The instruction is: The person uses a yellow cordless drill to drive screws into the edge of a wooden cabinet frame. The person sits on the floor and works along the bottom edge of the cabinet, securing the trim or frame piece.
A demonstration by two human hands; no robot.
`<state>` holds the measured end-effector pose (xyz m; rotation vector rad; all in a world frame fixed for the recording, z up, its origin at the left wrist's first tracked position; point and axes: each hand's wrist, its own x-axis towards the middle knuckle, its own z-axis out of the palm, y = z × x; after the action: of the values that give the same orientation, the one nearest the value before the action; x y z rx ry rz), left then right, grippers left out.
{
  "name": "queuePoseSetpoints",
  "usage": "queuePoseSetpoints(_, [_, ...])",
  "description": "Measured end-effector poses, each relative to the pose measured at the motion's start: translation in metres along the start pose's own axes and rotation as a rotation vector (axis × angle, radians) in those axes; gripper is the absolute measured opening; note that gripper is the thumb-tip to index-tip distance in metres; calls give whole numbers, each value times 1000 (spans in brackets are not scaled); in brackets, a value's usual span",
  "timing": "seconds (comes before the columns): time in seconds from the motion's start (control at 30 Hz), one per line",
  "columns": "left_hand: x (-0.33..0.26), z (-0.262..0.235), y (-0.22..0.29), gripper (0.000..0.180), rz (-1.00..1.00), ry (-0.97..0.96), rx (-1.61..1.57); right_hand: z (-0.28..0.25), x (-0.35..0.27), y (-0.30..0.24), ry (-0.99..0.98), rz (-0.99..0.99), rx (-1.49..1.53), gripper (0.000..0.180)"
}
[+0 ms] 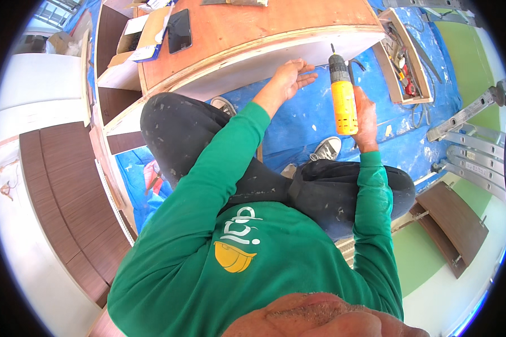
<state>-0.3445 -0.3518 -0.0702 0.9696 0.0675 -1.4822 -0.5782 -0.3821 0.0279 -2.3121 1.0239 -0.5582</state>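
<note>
My right hand [366, 115] grips a yellow and grey cordless drill [343, 95], its bit pointing up at the white edge of a plywood cabinet panel [253, 33]. My left hand [291, 77] is open, fingers spread, resting against the white underside of that panel beside the drill. I sit on a blue tarp [315, 118] in dark trousers and grey shoes, with green sleeves on both arms.
A black phone [179, 30] and a small cardboard box [143, 39] lie on the plywood top. A wooden tray of hand tools [406, 62] stands at the right. An aluminium ladder [472, 140] and a brown board [452, 224] lie at the right; brown panels [67, 196] at the left.
</note>
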Motion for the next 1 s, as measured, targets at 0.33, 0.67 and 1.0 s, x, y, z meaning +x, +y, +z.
queuePoseSetpoints(0.33, [111, 49, -37, 14, -109, -250, -396, 57, -18, 75, 146, 298, 648, 31])
queuePoseSetpoints(0.67, [109, 66, -44, 16, -115, -224, -457, 45, -23, 77, 119, 545, 838, 30])
queuePoseSetpoints(1.0, [112, 70, -55, 21, -120, -199, -477, 46, -25, 76, 97, 584, 827, 31])
